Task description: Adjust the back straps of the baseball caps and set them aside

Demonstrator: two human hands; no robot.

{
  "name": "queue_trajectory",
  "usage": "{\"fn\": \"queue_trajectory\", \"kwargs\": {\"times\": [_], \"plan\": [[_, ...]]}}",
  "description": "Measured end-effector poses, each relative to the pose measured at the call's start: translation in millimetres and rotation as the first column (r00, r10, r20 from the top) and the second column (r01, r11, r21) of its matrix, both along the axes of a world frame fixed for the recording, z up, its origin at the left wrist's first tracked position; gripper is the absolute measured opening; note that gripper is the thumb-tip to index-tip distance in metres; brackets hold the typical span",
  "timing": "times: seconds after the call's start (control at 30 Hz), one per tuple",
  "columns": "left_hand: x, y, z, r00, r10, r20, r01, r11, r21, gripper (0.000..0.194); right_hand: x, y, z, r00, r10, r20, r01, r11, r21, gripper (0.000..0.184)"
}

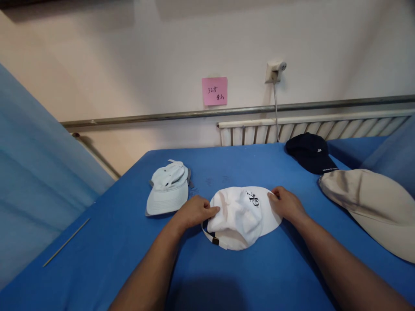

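Note:
A white baseball cap point(236, 216) with dark lettering lies on its side on the blue bed surface point(207, 276), its brim pointing right. My left hand point(196, 211) pinches the back edge of the crown, near the strap and its dark buckle. At the other end, my right hand point(287, 204) grips the brim between thumb and fingers. The crown is partly collapsed and creased. Left of my left hand rests a pale blue cap point(168, 185), brim toward me, with a darker grey edge showing beneath it.
A navy cap point(309, 151) and a large beige cap point(372, 203) lie on the right. A thin stick point(66, 242) lies at the left. Behind are a metal rail point(181, 115), a radiator point(311, 127), a plugged socket point(274, 72) and a pink note point(214, 91). Blue curtain point(42, 172) hangs left.

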State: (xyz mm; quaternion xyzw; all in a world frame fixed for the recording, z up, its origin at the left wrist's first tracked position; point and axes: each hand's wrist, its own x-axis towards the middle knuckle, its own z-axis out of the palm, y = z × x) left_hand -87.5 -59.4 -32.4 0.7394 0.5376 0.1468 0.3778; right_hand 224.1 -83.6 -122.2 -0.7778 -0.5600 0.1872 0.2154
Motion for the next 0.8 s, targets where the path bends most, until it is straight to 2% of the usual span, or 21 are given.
{"fn": "queue_trajectory", "kwargs": {"times": [0.17,0.3,0.37,0.43,0.5,0.57,0.63,0.8], "plan": [[2.4,-5.9,-2.1,0.996,-0.075,-0.049,0.072,0.996,-0.06,0.047,-0.7,-1.0,0.0,1.0,0.004,0.015,-0.004,1.0,0.009,0.026],[4.3,-6.2,-2.3,0.997,-0.081,0.019,0.083,0.991,-0.102,0.046,-0.9,-0.9,-0.5,1.0,0.004,0.024,-0.004,1.0,0.019,0.026],[1.8,-2.8,-0.5,0.998,-0.039,0.04,0.041,0.998,-0.056,0.044,-0.6,-0.6,-1.1,1.0,0.002,0.026,-0.003,1.0,0.018,0.026],[-3.7,2.0,2.1,0.998,0.047,0.042,-0.048,0.998,0.042,0.039,-0.2,-0.5,-1.4,1.0,0.002,0.022,-0.003,1.0,0.012,0.026],[-11.1,6.5,4.9,0.991,0.131,0.031,-0.134,0.982,0.133,0.028,0.1,-0.8,-1.5,1.0,0.003,0.008,-0.003,1.0,0.008,0.027],[-19.0,9.6,7.1,0.987,0.158,0.032,-0.161,0.975,0.154,0.013,0.3,-1.1,-1.3,1.0,0.001,-0.008,-0.001,1.0,0.009,0.027],[-25.1,11.2,7.8,0.99,0.131,0.052,-0.136,0.985,0.11,0.004,0.5,-1.0,-1.3,1.0,-0.004,-0.016,0.004,1.0,0.007,0.027],[-23.7,11.6,-1.8,0.997,0.038,0.07,-0.039,0.999,0.015,0.012,1.2,0.4,-3.6,1.0,-0.013,-0.025,0.013,1.0,0.005,0.026]]}}
